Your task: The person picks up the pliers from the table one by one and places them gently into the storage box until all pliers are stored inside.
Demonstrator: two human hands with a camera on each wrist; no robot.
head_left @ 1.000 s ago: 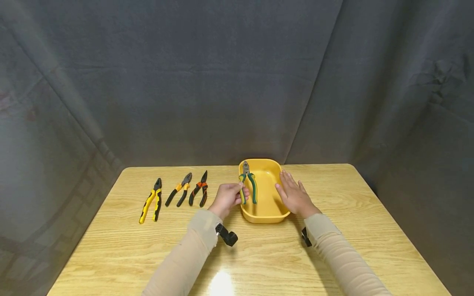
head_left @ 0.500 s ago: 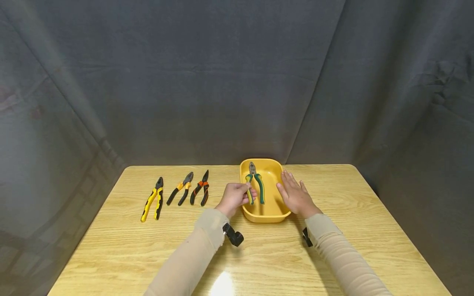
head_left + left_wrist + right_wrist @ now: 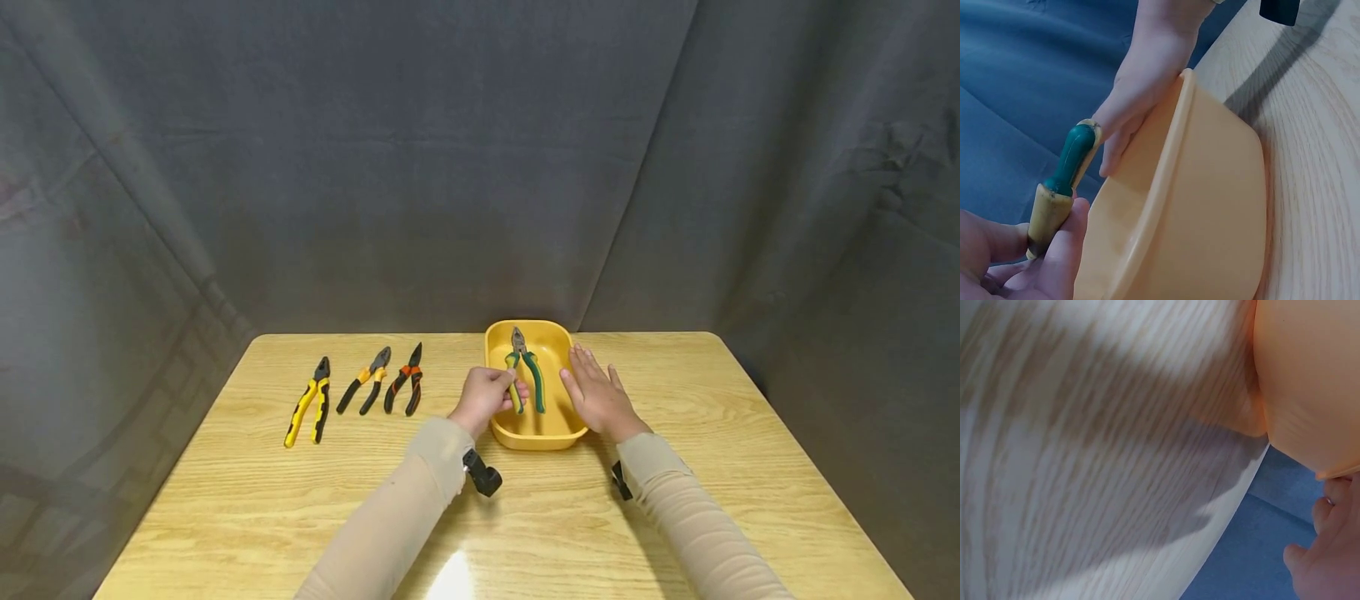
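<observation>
Between thumb and fingers, my left hand (image 3: 487, 397) pinches one handle of the green-and-yellow pliers (image 3: 535, 383), whose metal head points away from me. The pliers are over the yellow plastic basin (image 3: 540, 443), and in the left wrist view their handles (image 3: 1071, 159) show above its rim (image 3: 1166, 169). My right hand (image 3: 600, 400) rests against the basin's right side with its fingers straight. In the right wrist view part of that hand (image 3: 1335, 550) touches the rim. Most of the right palm is hidden there.
Three more pliers lie on the wooden table (image 3: 540, 533) to the left: yellow-and-black pliers (image 3: 309, 402), orange-and-black pliers (image 3: 365, 380) and needle-nose pliers (image 3: 406, 379) with black-and-orange handles. A grey curtain (image 3: 420, 167) hangs behind the table's back edge.
My left hand has moved right with the green-and-yellow pliers, from the basin's left rim to over its middle. The right hand has stayed at the basin's side.
</observation>
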